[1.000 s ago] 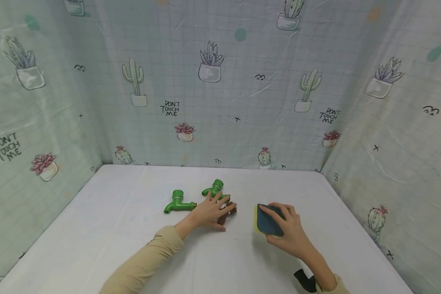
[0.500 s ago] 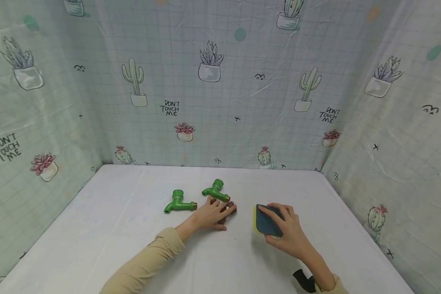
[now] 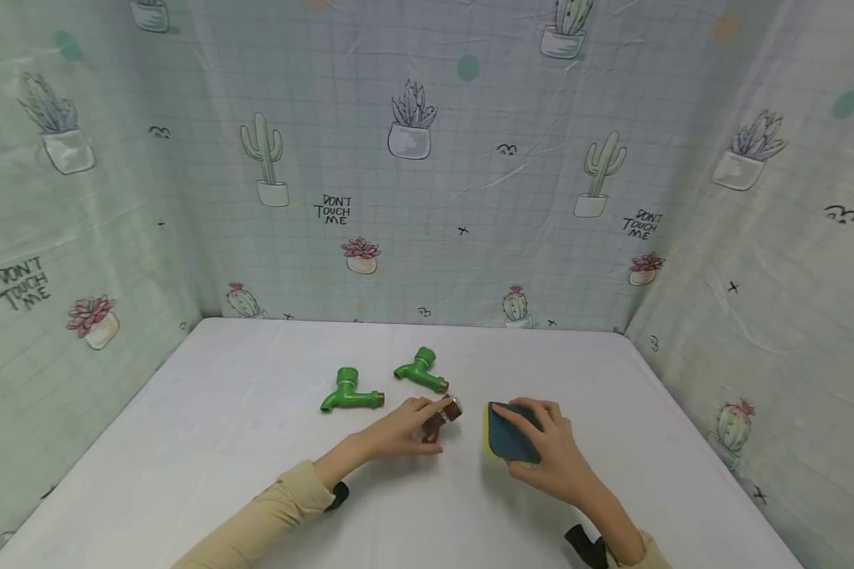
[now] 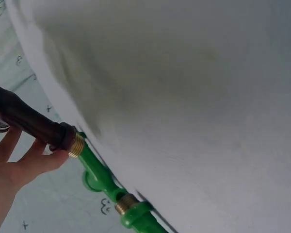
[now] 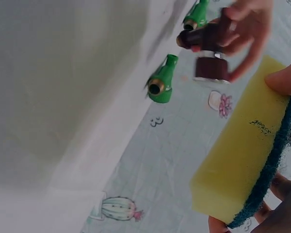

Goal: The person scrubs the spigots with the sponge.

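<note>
My left hand [image 3: 398,431] grips a dark brown faucet [image 3: 434,427] by its body in the head view. The faucet's brass threaded end [image 4: 76,145] shows in the left wrist view, and it looks raised off the table. To its right, my right hand [image 3: 553,452] holds a sponge [image 5: 240,145] by its edges, yellow on one face with a dark blue-green scouring layer on the other. Two green faucets with brass ends lie behind my left hand: one faucet [image 3: 349,393] to the left, the other faucet [image 3: 421,370] farther back.
The white table [image 3: 256,363] is bounded by a cactus-print curtain [image 3: 462,182] at the back and sides. A black object [image 3: 587,545] sits by my right wrist and a black piece [image 3: 338,496] by my left forearm; their kind is unclear.
My left hand has closed round the brown faucet and drawn it back toward me, away from the green faucets. My right hand has shifted slightly left and nearer with the sponge.
</note>
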Demonstrator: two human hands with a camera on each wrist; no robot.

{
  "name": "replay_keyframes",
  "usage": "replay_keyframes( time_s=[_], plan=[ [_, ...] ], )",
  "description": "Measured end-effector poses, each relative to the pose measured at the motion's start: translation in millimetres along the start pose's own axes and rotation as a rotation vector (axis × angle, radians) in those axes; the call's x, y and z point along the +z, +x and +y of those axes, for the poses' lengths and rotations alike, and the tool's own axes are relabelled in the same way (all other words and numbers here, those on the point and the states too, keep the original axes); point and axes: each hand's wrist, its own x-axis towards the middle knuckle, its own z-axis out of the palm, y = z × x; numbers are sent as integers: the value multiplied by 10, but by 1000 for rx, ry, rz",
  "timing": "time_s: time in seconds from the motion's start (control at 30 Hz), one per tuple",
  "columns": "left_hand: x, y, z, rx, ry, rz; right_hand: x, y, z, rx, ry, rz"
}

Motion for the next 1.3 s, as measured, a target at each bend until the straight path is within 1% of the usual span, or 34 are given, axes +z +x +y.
replay_keyframes(
  time_s=[0.1, 0.17, 0.23, 0.3, 0.33, 0.43, 0.5, 0.57, 0.63, 0.7, 0.77, 0.8, 0.87, 0.93, 0.97, 1.03, 1.1, 1.13, 1.17, 1.2, 1.3],
  plan=[
    [-102, -22, 109, -67, -327, 42, 6, 41, -38, -12, 13, 6],
    [-178, -41, 181, -114, -549, 55, 15, 76, -70, -27, 25, 19],
    [-254, -76, 246, -181, -739, 51, 26, 116, -106, -46, 35, 39],
    [-320, -112, 304, -235, -912, 25, 32, 158, -154, -64, 54, 65],
    [-348, -129, 330, -257, -989, 12, 34, 180, -183, -70, 65, 78],
    [-412, -182, 394, -312, -1172, -26, 43, 245, -295, -86, 98, 102],
    [-438, -215, 425, -350, -1273, -28, 61, 278, -370, -96, 118, 107],
    [-450, -247, 446, -397, -1324, -5, 90, 302, -442, -115, 123, 103],
    [-452, -274, 456, -453, -1347, 44, 124, 314, -499, -144, 119, 95],
    [-447, -298, 461, -504, -1332, 100, 153, 323, -549, -180, 104, 85],
    [-442, -320, 461, -527, -1313, 143, 168, 328, -574, -211, 84, 80],
    [-440, -334, 460, -526, -1310, 162, 170, 333, -574, -223, 71, 81],
    [-446, -357, 460, -501, -1304, 192, 159, 346, -545, -234, 33, 91],
    [-454, -385, 456, -454, -1300, 208, 145, 362, -484, -233, -18, 105],
    [-464, -399, 463, -443, -1298, 217, 137, 370, -447, -230, -48, 111],
    [-476, -421, 479, -438, -1287, 233, 126, 384, -371, -215, -103, 121],
    [-489, -439, 506, -474, -1275, 247, 114, 389, -325, -190, -127, 130],
    [-495, -447, 523, -503, -1266, 259, 104, 386, -324, -175, -116, 125],
    [-507, -453, 547, -545, -1259, 274, 99, 381, -336, -168, -90, 118],
    [-516, -464, 566, -573, -1250, 284, 95, 374, -365, -171, -54, 110],
    [-551, -492, 641, -621, -1239, 298, 85, 327, -526, -219, 69, 63]
  ],
)
